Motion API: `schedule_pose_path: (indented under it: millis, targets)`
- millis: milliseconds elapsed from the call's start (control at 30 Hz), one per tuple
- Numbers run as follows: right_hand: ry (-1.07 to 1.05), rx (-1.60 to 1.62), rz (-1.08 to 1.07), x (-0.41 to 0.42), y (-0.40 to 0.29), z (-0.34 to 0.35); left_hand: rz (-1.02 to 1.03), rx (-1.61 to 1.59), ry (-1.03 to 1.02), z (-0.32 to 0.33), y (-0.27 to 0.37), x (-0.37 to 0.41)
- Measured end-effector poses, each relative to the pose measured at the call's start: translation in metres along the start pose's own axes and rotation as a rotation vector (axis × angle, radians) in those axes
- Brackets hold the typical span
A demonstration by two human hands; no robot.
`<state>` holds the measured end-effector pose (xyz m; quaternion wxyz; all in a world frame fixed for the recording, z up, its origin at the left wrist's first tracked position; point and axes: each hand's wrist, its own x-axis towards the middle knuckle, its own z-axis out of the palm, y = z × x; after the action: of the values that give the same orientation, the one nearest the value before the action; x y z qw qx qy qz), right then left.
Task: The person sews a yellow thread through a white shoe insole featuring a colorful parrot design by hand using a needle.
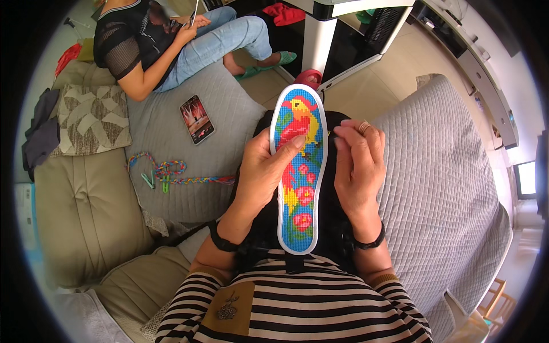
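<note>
My left hand (268, 165) grips an embroidered insole (302, 171) by its left edge, the thumb pressed flat on the stitched face. The insole stands lengthwise before my lap, toe end away from me. Its white rim frames a blue ground with a red and yellow bird, pink flowers and green leaves. Just right of the insole is my right hand (360, 167), fingers curled, with thumb and index fingertips close together. A small yellow bit (329, 133) shows between those fingertips and the rim; I cannot tell whether it is thread, or whether the fingers pinch anything.
On the grey quilted sofa cover (227, 115) to the left lie a smartphone (197, 119), a braided multicoloured cord (201, 180) and green clips (166, 184). A seated person (163, 51) holds a device beyond them. A white-framed table (319, 43) stands ahead.
</note>
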<state>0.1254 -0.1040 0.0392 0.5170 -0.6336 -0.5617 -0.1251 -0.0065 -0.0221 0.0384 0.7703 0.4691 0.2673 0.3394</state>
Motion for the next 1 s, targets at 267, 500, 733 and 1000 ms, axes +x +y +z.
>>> schedule_pose_path:
  millis: [267,500,733,1000]
  targets:
    - [-0.124,0.32,0.092,-0.002,-0.003,0.0,0.082,0.172,-0.067,-0.006,-0.01,0.001]
    - [0.15,0.987,0.479,0.011,-0.016,-0.051,0.084,0.095,0.073,-0.021,-0.01,0.011]
    - [0.281,0.494,0.334,0.006,-0.024,-0.055,0.196,0.088,0.112,-0.022,-0.011,0.016]
    - [-0.196,0.401,0.356,-0.005,-0.021,-0.007,0.27,0.155,0.076,-0.01,0.001,0.001]
